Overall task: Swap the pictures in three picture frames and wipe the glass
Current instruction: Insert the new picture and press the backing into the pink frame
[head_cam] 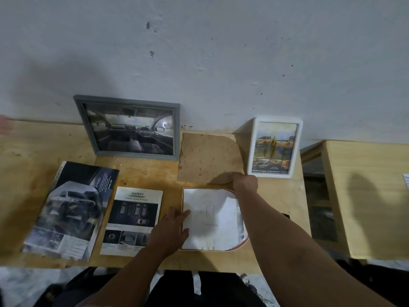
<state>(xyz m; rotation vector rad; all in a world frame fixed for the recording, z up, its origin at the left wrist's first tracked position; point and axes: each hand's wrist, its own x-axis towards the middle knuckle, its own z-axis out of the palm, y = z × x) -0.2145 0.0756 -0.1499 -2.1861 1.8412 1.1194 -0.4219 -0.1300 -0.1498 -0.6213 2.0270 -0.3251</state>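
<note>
A third frame (241, 245) with a thin orange edge lies face down at the table's front, a white sheet (212, 220) resting in its back. My left hand (174, 224) lies flat on the sheet's left edge, fingers straight. My right hand (244, 181) grips the near right corner of the brown backing board (205, 158), which lies just beyond the frame. A grey frame (129, 127) with a car-interior picture leans on the wall. A white frame (274, 147) with a yellow-truck picture stands at the right.
A loose SAFETY picture (132, 220) and a car brochure (68, 209) lie on the wooden table (150, 173) at the left. A second wooden table (367, 196) stands to the right across a gap. My dark-clothed lap sits below the front edge.
</note>
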